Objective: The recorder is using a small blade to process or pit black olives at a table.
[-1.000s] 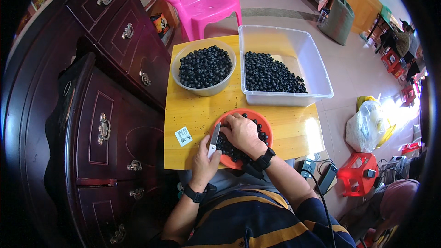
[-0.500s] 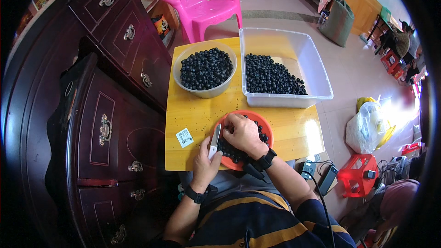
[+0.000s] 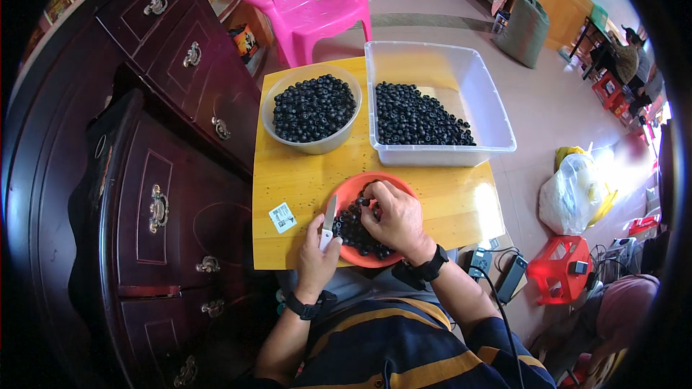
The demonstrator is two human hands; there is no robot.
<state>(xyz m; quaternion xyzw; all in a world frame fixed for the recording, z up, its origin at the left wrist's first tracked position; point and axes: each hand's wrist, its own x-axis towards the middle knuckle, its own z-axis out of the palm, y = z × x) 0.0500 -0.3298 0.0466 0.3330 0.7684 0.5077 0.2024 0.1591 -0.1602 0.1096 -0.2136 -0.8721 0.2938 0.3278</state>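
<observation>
My left hand is closed round a small knife with a white handle, its blade pointing up and away over the left rim of an orange-red round dish. Small black round pieces, several showing a hole in the middle, lie in this dish. Over its right half is my right hand, fingers bent down and drawn together among the pieces. Whatever sits between those fingertips is hidden.
Black pieces also fill a round clear tub and part of a rectangular clear bin on the yellow tabletop. A white label lies left. Dark drawers stand close left; a pink chair is beyond, a red stool right.
My right hand has shifted rightward over the dish, away from the knife, and its fingers have parted from the blade area. The left hand keeps its grip. The whole view has shifted slightly.
</observation>
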